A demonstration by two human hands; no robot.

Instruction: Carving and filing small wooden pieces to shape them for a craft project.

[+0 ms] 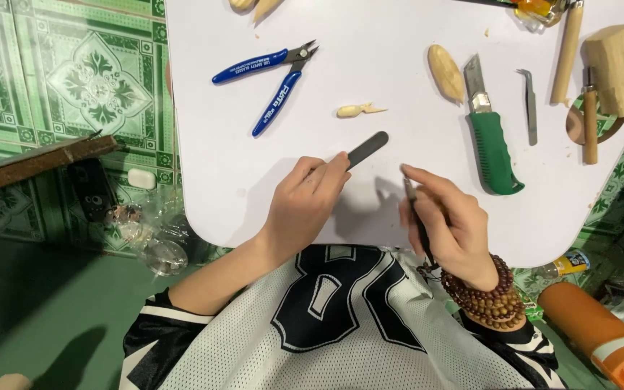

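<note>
You sit at a white table filling the upper frame; green patterned floor tiles cover the upper left, evenly lit.

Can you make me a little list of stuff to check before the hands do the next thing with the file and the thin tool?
1. Left hand grips the file: ok.
2. Right hand holds the thin tool: ok.
3. Small carving lies free on the table, within reach: ok.
4. Knife blade away from both hands: ok.
5. Cutters lie clear of the hands: ok.
6. Thin tool's tip sharp: cannot tell.
</note>
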